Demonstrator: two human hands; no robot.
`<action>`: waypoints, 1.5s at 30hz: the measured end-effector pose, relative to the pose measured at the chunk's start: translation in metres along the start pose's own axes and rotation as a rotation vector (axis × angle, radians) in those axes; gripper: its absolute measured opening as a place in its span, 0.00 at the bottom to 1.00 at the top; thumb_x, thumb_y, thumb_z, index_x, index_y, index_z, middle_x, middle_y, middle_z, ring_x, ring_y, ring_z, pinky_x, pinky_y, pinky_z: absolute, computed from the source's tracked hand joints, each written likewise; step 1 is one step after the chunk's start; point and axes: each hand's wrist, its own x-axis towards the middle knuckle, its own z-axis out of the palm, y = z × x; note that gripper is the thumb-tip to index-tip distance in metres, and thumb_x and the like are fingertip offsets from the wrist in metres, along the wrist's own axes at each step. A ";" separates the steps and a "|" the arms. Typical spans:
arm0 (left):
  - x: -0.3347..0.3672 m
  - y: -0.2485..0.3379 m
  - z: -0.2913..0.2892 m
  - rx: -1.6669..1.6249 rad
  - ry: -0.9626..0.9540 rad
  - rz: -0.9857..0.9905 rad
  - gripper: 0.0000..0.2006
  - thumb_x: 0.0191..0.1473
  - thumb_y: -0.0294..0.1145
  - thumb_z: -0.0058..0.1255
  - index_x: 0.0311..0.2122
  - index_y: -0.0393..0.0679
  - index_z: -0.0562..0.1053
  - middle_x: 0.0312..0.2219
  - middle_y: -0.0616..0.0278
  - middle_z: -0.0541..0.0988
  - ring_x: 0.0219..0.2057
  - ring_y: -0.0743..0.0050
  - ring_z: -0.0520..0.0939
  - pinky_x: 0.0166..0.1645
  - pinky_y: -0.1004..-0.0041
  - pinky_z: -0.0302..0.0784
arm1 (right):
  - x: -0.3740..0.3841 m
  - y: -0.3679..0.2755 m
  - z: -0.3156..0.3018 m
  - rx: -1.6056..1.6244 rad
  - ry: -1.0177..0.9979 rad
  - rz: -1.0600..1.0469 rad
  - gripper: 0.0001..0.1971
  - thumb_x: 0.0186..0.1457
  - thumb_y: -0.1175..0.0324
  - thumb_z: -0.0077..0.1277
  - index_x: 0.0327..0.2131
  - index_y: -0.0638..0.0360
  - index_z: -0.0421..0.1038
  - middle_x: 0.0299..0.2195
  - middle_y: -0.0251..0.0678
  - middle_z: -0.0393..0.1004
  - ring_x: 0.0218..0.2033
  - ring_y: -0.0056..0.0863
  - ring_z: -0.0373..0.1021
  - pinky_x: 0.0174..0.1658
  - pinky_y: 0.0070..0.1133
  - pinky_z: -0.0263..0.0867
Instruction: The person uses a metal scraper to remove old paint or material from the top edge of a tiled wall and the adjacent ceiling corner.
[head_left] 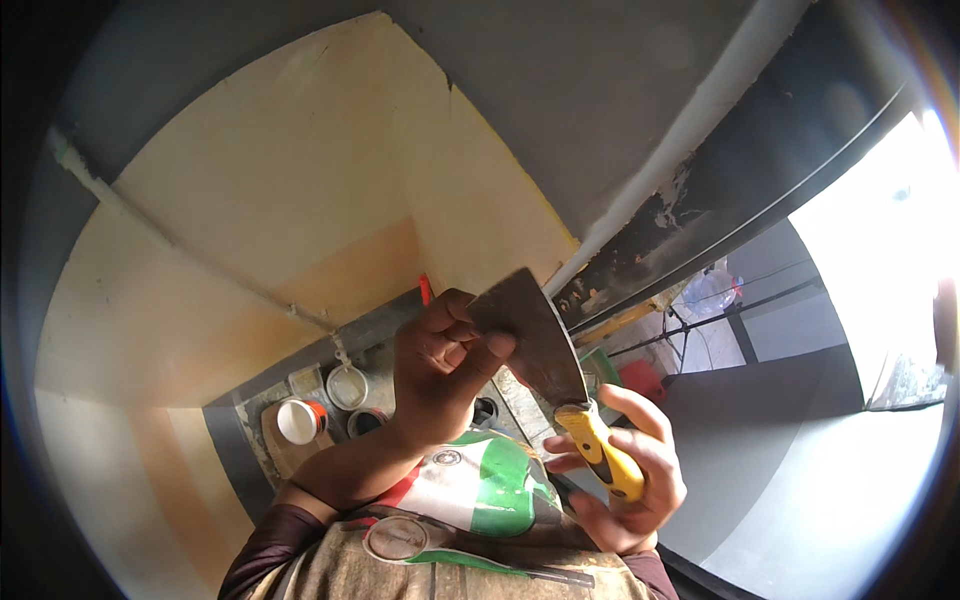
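One scraper (555, 372): left hand (436, 375) pinching blade (530, 322), right hand (640, 478) clasping handle (606, 455); left forearm (345, 470) partly hides a probable bucket (362, 421).

The putty knife (545, 355) has a broad, flared blade of dull dark-grey metal and a yellow handle with black insets. It slants, blade to the upper left and handle to the lower right, the left hand (437, 380) on its blade, the right hand (652, 478) around its handle.
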 end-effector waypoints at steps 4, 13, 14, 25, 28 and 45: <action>-0.004 -0.016 0.020 -0.311 -0.128 -0.065 0.13 0.62 0.21 0.60 0.51 0.35 0.74 0.40 0.57 0.86 0.41 0.74 0.87 0.47 0.71 0.84 | 0.011 0.004 -0.004 -0.023 0.109 -0.426 0.23 0.45 0.69 0.72 0.46 0.50 0.75 0.52 0.42 0.73 0.48 0.40 0.76 0.50 0.34 0.72; 0.027 0.002 0.032 0.547 -0.170 0.538 0.23 0.54 0.37 0.73 0.50 0.39 0.77 0.34 0.59 0.80 0.32 0.73 0.82 0.33 0.71 0.79 | 0.090 -0.029 0.037 0.225 0.394 -1.123 0.22 0.69 0.56 0.51 0.23 0.52 0.59 0.15 0.26 0.61 0.12 0.20 0.56 0.17 0.25 0.61; 0.033 0.009 0.031 0.832 -0.126 0.819 0.27 0.49 0.44 0.77 0.50 0.41 0.79 0.36 0.62 0.78 0.35 0.71 0.80 0.35 0.71 0.75 | 0.097 -0.035 0.039 0.195 0.428 -1.111 0.22 0.69 0.57 0.51 0.23 0.52 0.58 0.15 0.26 0.60 0.12 0.20 0.55 0.17 0.25 0.60; 0.072 -0.012 0.037 0.696 -0.447 1.079 0.17 0.47 0.30 0.71 0.46 0.50 0.86 0.51 0.65 0.84 0.46 0.67 0.83 0.44 0.70 0.76 | 0.112 -0.019 0.096 -0.320 0.871 -1.176 0.22 0.64 0.62 0.51 0.19 0.46 0.52 0.12 0.19 0.51 0.12 0.14 0.47 0.20 0.17 0.47; 0.079 -0.015 0.033 0.625 -0.442 1.050 0.18 0.45 0.28 0.71 0.45 0.49 0.87 0.48 0.67 0.83 0.44 0.68 0.82 0.43 0.71 0.76 | 0.112 -0.012 0.107 -0.385 0.844 -1.159 0.20 0.62 0.61 0.50 0.20 0.45 0.52 0.12 0.18 0.52 0.12 0.13 0.48 0.20 0.16 0.49; 0.106 -0.027 0.037 0.404 -0.470 1.136 0.19 0.42 0.25 0.72 0.44 0.49 0.87 0.44 0.69 0.81 0.41 0.70 0.80 0.38 0.71 0.79 | 0.112 -0.013 0.099 -0.487 0.629 -1.208 0.21 0.67 0.61 0.53 0.22 0.50 0.56 0.14 0.22 0.57 0.12 0.17 0.52 0.16 0.21 0.54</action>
